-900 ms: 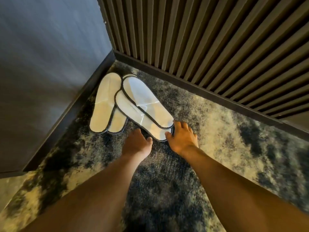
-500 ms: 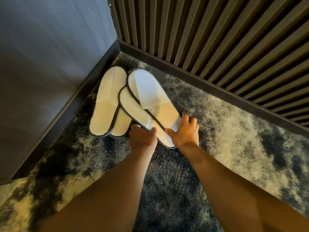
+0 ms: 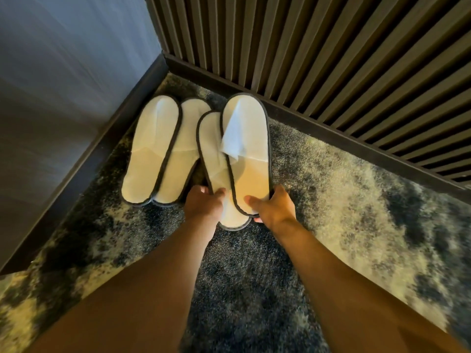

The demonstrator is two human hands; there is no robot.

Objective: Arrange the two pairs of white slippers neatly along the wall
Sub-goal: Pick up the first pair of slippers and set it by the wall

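Observation:
Two pairs of white slippers with dark trim lie in the floor corner. The left pair (image 3: 153,151) rests flat beside the grey wall, one slipper overlapping the other. The right pair is a stack: an upper slipper (image 3: 251,154) with a loose white strap, partly covering a lower slipper (image 3: 214,159). My left hand (image 3: 204,203) grips the heel of the lower slipper. My right hand (image 3: 274,208) grips the heel of the upper slipper, thumb on top. The pair's toes point at the slatted wall.
A grey wall (image 3: 63,80) with a dark baseboard (image 3: 102,151) runs on the left. A dark slatted wall (image 3: 318,52) with its own baseboard runs across the back. The floor is a mottled dark-and-cream carpet (image 3: 344,200), open to the right.
Both hands went from touching the right pair's heels to gripping them. That pair has swung from a diagonal to nearly parallel with the left pair, toes toward the slatted wall.

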